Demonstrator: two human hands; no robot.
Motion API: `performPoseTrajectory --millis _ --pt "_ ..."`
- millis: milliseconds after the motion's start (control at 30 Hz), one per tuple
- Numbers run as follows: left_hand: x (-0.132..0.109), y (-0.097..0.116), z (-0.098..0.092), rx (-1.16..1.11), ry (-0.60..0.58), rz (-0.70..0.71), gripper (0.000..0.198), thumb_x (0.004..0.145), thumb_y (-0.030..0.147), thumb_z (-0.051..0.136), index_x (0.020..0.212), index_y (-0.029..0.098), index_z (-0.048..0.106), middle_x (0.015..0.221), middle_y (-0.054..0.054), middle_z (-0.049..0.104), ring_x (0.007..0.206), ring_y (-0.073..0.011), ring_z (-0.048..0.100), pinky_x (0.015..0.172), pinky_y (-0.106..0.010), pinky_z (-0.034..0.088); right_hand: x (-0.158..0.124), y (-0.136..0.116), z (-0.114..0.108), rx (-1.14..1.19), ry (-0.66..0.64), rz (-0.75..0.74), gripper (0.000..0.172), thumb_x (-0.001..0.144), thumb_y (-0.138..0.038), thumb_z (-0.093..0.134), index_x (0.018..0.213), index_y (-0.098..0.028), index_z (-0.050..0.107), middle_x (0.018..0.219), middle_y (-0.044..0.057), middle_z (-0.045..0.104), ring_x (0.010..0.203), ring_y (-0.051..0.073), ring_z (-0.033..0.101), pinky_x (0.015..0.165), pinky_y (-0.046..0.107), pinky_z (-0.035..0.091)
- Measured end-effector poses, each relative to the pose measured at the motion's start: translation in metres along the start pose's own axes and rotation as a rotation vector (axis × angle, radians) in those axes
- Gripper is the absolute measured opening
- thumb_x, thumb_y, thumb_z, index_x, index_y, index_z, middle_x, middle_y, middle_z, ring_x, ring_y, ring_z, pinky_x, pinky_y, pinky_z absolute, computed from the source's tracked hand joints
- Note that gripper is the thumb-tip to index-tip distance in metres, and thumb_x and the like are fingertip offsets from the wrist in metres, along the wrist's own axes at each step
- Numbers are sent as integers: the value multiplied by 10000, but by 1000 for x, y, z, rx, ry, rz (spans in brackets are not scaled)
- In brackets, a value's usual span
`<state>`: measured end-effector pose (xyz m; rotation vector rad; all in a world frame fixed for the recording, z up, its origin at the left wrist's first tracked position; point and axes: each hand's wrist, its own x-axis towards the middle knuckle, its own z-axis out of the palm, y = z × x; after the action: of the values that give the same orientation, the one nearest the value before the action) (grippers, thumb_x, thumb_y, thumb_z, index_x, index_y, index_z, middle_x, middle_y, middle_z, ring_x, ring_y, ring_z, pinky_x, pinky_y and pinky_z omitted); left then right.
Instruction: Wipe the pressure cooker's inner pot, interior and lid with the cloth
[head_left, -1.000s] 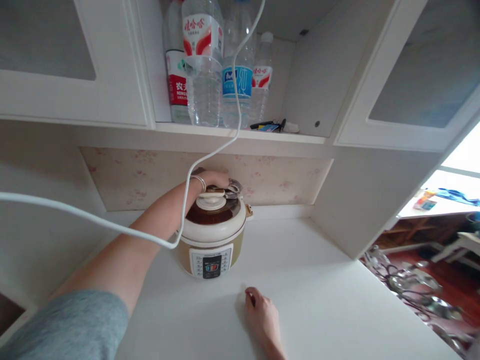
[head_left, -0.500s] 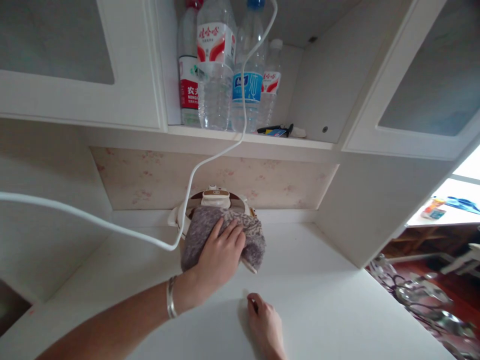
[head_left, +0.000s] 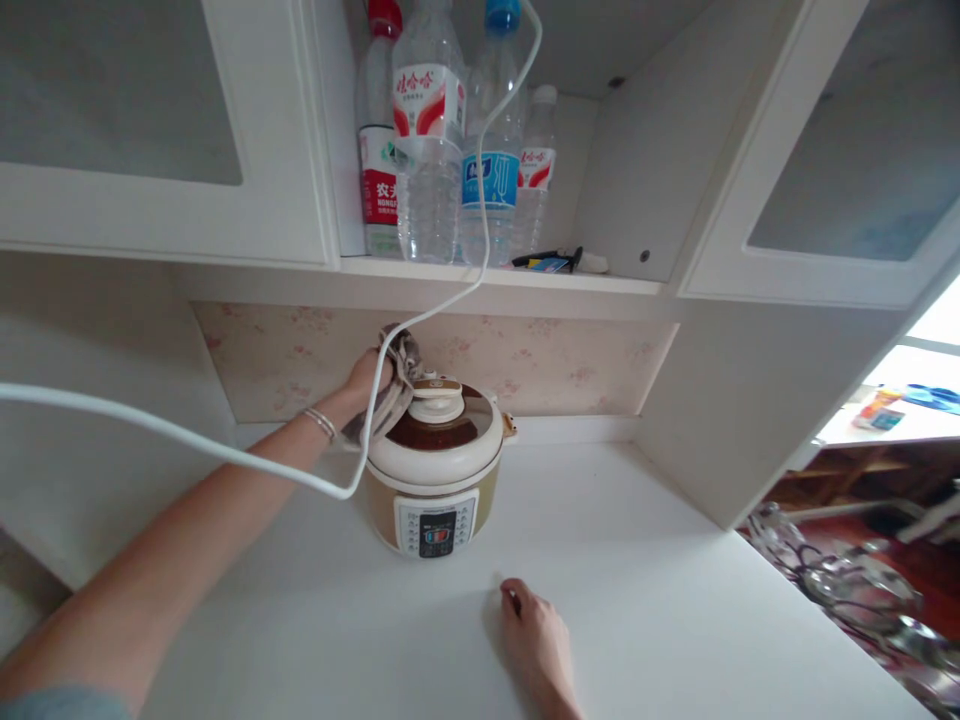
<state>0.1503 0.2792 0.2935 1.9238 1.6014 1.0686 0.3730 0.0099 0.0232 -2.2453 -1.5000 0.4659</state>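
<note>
Across the foreground, a slim white cable loops through my view, over a smooth white counter. At the lower left, a grey fabric sleeve edges into sight, my bare left arm stretching forward from it, a slender silver-coloured bangle at the wrist. My right hand rests on the counter, fingers curled into a loose fist — whether anything sits inside, I cannot tell.

Beyond it stands a round electric cooker with a beige-gold body, white rim and glossy brown lid, its button panel facing me. At its back left, my left hand grasps a bunched grey-and-cream patterned cloth — fingers closed around it, the folds hanging at the left side of the lid, beside the white-and-brown knob.

Behind the cooker runs a strip of pale pink floral wallpaper. Above, four clear plastic bottles with red or blue labels stand on an open white shelf. Far right, shiny objects crowd low, blurred.
</note>
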Motion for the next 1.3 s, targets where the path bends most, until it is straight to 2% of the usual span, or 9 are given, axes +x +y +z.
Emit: performPoseTrajectory --millis 133,267,433,500,567,667,933,1067,1300 --pt "29 38 23 148 -190 173 276 893 321 510 861 111 686 937 -168 720 860 -266 669 797 -371 496 1 0 0 2 15 2 333 944 -311 356 1030 -308 678 904 21 743 846 202 690 659 248 416" --pt "23 84 58 346 -338 390 159 817 264 614 739 141 676 861 -158 720 901 -298 658 863 -402 465 1 -2 -2 3 13 17 328 935 -305 368 1018 -301 685 903 25 743 847 201 688 661 248 414" --pt "-39 119 96 406 -511 584 207 804 348 631 700 173 664 799 -150 713 776 -293 667 781 -414 482 0 -1 -3 -2 16 11 328 930 -306 368 1021 -299 683 895 22 743 845 200 688 657 248 412" --pt "-78 117 108 518 -614 801 214 845 340 570 779 167 677 810 -152 716 737 -285 670 782 -434 481 0 -1 -3 -2 15 12 326 932 -310 370 1031 -302 680 901 22 744 845 197 689 655 244 411" --pt "-118 104 117 646 -515 1008 160 838 236 559 899 142 673 841 -154 721 797 -292 675 908 -497 429 0 -1 -2 -3 12 14 327 933 -309 371 1041 -302 679 908 23 745 846 196 691 650 241 409" --pt "-166 76 118 697 -250 1125 216 874 153 478 1008 104 641 997 -183 706 1068 -305 620 1087 -540 266 -1 -1 -2 -7 11 7 331 934 -301 369 1040 -296 683 901 26 746 837 195 693 641 239 404" --pt "-220 -1 79 467 -114 954 317 960 135 353 1167 130 593 1312 -125 594 1333 -210 438 1187 -449 221 -3 -3 -6 -24 17 10 321 928 -308 381 1013 -301 691 879 34 743 802 204 690 623 246 393" --pt "-263 -46 78 391 -164 853 336 965 149 357 1213 153 583 1350 -114 571 1352 -225 417 1181 -500 243 -6 -3 -6 61 32 -14 351 949 -344 341 1061 -294 670 903 33 738 839 193 683 647 237 398" --pt "-336 -109 113 335 -452 595 309 955 228 423 1219 243 584 1346 -66 584 1317 -230 465 1142 -518 308 -7 12 -3 471 196 72 438 933 -414 267 1129 -176 578 919 64 695 826 178 643 722 245 459"
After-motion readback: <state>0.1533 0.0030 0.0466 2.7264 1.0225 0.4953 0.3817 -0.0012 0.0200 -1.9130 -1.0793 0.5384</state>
